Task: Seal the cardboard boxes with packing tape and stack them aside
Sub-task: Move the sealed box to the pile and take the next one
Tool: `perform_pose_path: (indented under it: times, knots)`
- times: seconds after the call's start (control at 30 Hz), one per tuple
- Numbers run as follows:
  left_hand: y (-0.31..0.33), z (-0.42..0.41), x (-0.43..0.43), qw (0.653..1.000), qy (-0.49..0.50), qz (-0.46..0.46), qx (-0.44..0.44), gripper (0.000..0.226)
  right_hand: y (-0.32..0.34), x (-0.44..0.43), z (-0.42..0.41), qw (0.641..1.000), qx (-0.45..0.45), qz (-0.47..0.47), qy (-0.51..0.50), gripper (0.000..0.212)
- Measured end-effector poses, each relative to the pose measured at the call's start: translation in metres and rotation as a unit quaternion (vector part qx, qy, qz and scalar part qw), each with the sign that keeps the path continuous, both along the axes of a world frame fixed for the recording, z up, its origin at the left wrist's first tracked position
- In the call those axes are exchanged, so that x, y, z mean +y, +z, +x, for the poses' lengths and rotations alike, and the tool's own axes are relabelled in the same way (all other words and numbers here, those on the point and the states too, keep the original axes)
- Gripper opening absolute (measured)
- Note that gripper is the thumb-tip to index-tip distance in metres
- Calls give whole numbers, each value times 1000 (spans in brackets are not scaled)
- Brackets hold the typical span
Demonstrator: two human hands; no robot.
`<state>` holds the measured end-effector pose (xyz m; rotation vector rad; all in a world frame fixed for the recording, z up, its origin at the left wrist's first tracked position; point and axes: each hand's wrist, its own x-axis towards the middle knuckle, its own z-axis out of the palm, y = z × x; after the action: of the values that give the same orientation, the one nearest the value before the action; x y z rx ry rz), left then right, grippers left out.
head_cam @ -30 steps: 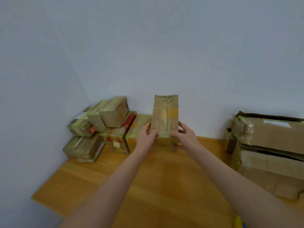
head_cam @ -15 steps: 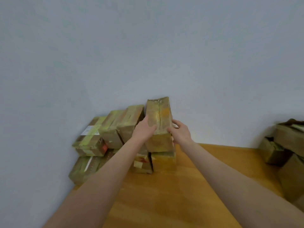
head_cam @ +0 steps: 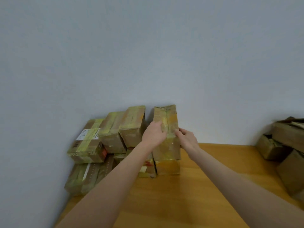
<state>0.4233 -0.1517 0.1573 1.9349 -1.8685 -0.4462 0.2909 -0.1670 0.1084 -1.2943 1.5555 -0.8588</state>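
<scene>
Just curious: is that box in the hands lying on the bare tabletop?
No, the taped box sits on top of an orange-tinted box in the pile.

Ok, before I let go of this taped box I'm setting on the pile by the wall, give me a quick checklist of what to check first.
1. Both hands on the box: ok. The left hand and right hand flank the taped box.
2. Box resting on the box below: ok, it looks seated, near faces roughly flush.
3. Box level: cannot tell; the wide-angle lens bends the edges.
4. Tape closing the top seam: ok, yellowish tape runs along it.
5. Gap to the neighbouring top box: ok, a narrow gap shows, no overlap.
6. Back end against the wall: cannot tell, it is hidden behind the box.
</scene>
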Motion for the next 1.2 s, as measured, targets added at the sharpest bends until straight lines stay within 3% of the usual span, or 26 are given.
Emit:
perform_pose_path:
  times: [0.1,0.2,0.37,0.47,0.8,1.0,1.2]
  knots:
    - [8,4,-10,996,24,-55,-58,47,5,-2,0,1000,-27,8,11,48]
    - [15,-9,-17,991,-1,-66,-112,48,12,0,-14,999,-1,19,31,62]
    - [2,-69,-21,989,-57,-56,-124,49,21,5,-72,979,195,-56,7,56]
    - [-4,-109,-23,989,-78,-39,-117,48,29,9,-117,962,264,-60,-15,51]
    - [-20,-286,-9,991,-126,15,-43,47,25,32,-286,943,311,-99,-63,40]
    - [-33,-402,8,994,-79,55,59,45,11,45,-401,942,302,-134,-58,30]
    - [-52,-466,36,989,-38,75,123,52,-5,59,-492,945,305,-78,-86,35]
